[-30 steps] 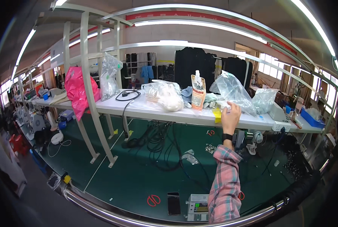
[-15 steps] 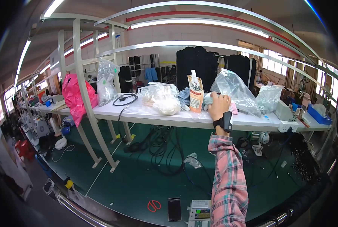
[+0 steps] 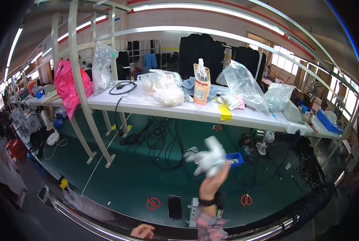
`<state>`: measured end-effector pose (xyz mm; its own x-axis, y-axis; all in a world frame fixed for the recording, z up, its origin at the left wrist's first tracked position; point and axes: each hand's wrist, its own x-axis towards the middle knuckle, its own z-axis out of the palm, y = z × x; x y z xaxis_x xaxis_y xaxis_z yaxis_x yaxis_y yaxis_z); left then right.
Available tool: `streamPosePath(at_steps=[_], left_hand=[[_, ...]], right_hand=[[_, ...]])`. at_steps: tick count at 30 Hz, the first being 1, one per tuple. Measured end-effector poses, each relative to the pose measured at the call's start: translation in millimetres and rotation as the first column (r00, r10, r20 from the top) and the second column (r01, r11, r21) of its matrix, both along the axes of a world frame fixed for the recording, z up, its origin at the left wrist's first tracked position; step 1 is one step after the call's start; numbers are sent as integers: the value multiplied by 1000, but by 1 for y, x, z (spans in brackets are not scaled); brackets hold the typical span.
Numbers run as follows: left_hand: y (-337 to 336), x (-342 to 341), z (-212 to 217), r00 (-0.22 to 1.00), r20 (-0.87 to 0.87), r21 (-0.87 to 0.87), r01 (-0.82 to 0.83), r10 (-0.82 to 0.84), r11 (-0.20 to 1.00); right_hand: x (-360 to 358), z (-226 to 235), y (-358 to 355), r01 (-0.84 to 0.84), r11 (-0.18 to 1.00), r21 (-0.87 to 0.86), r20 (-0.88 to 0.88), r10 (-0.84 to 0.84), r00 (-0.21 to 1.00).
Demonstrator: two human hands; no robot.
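My right hand (image 3: 215, 175), blurred by motion, is over the green table with a black band on its wrist. In its fingers is a whitish glove (image 3: 212, 154), whose finger shapes stick out and hide my fingertips. Behind it sits a small blue tray (image 3: 235, 160) with small shiny pieces inside. Near the lower edge, my left hand (image 3: 142, 231) shows only in part, its fingers curled with nothing visible in them. A black phone (image 3: 174, 207) and red-handled scissors (image 3: 153, 203) lie beyond it. Partly behind my right forearm is a boxy grey device (image 3: 193, 213).
The white shelf (image 3: 147, 103) holds clear plastic bags (image 3: 163, 88), an orange spouted pouch (image 3: 202, 84) and a pink bag (image 3: 69, 86) at its left. Yellow tape (image 3: 225, 113) hangs over its front edge. Black cables (image 3: 157, 138) lie underneath. More red scissors (image 3: 246, 199) lie at right.
My right hand has come down from the shelf toward me, carrying the whitish glove. My left hand has come into view at the bottom. The view has tilted down a little.
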<state>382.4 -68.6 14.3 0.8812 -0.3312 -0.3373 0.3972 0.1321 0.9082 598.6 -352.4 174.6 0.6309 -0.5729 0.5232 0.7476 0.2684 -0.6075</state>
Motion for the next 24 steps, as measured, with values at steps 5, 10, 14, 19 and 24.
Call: streamPosePath(at_steps=[5,10,14,19,24], left_hand=[[-37,40,31,914,297,16,-293,276,956],[-65,63,3,840,429,-145,-300,333,943],[-72,70,-26,877,319,-173,-320,361,931],[-86,85,-58,806,365,-281,-382,466,880],[-98,76,-78,837,241,-318,-409,491,855]], right_hand=[[-107,-95,71,-629,707,-325,-670,297,680],[-127,-155,67,-530,478,-701,-551,109,827],[-107,-203,60,-437,540,-719,-358,250,900],[-96,-231,50,-512,601,-614,-479,232,847],[-104,-235,42,-735,588,-338,-646,423,635]])
